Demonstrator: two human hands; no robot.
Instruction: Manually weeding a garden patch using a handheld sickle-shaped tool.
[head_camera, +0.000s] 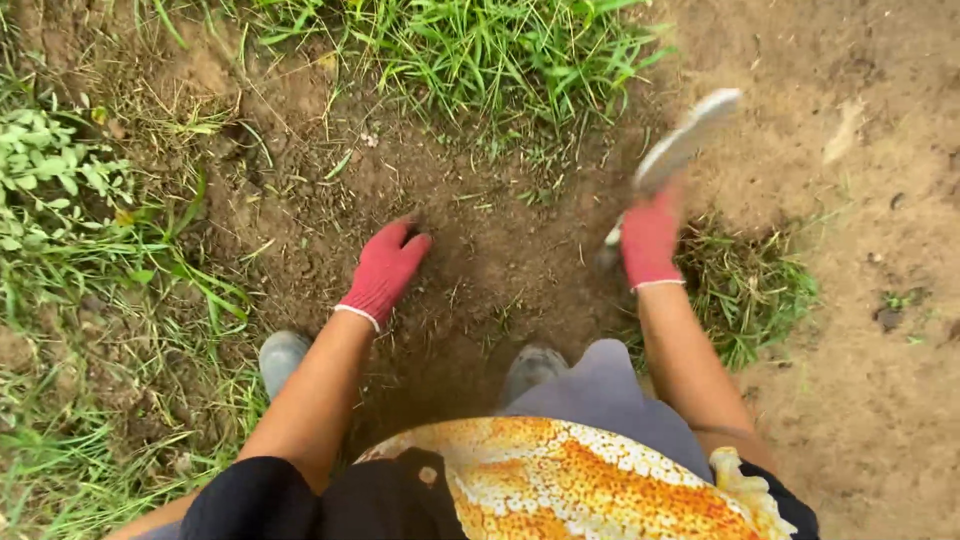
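My left hand, in a red glove, rests flat on bare brown soil with its fingers together, holding nothing. My right hand, also in a red glove, is closed around the handle of a small hand tool whose pale blade points up and to the right, blurred by motion. The tool's blade is above the soil, beside a tuft of grass.
Green grass grows along the top, and weeds and dry grass fill the left side. Bare dirt spreads to the right. My grey shoes stand on the ground below my hands, with orange patterned cloth at the bottom.
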